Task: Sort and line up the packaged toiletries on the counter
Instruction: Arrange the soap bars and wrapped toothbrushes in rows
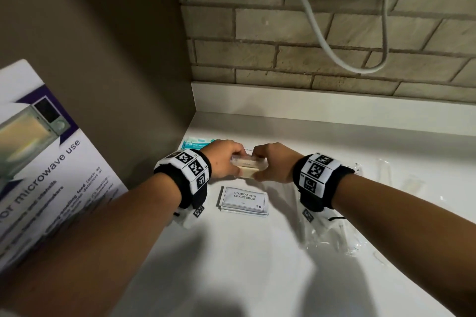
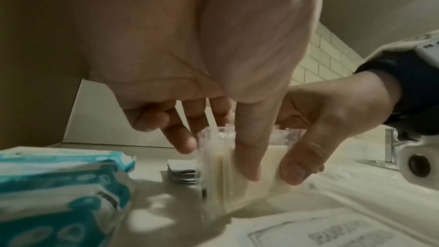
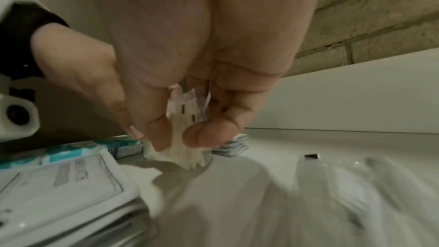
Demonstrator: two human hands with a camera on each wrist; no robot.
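At the far left a microwave notice leans against the wall, clear of the work. Teal tissue packs lie on the worktop just beside the left hand. A small stack of cream, clear-wrapped packets is pinched from both ends, the left fingers and the right hand curled round it. The edges are best squared gently, since the slippery wrappers may slide. Shampoo sachets lie close in front; loose clear-wrapped items crowd the right.
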